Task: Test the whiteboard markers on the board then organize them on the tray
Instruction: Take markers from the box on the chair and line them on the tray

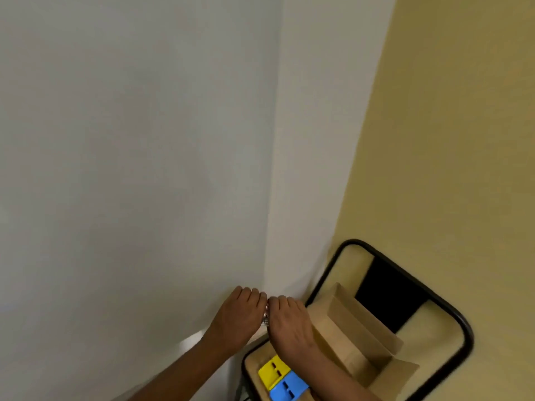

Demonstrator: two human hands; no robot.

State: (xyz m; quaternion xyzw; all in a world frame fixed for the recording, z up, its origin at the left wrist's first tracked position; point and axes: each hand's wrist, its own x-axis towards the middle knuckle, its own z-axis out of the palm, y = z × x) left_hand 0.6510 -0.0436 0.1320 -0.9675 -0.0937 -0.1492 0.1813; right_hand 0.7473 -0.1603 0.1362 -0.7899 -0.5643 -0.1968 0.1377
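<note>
The white board (130, 169) fills the left and middle of the view. Low in front of it my left hand (240, 316) and my right hand (289, 319) are side by side, knuckles up, fingers curled. Between them a short stretch of a pale, shiny marker (265, 314) shows, and both hands grip it. Its colour and cap are hidden by the fingers. A yellow holder (273, 371) and a blue holder (288, 387) with slots lie below my right wrist on the chair.
A black-framed chair (434, 299) stands at the right against the yellow wall (463, 111). An open cardboard box (356, 334) sits on its tan seat. A pale ledge (191, 341) runs along the board's lower edge.
</note>
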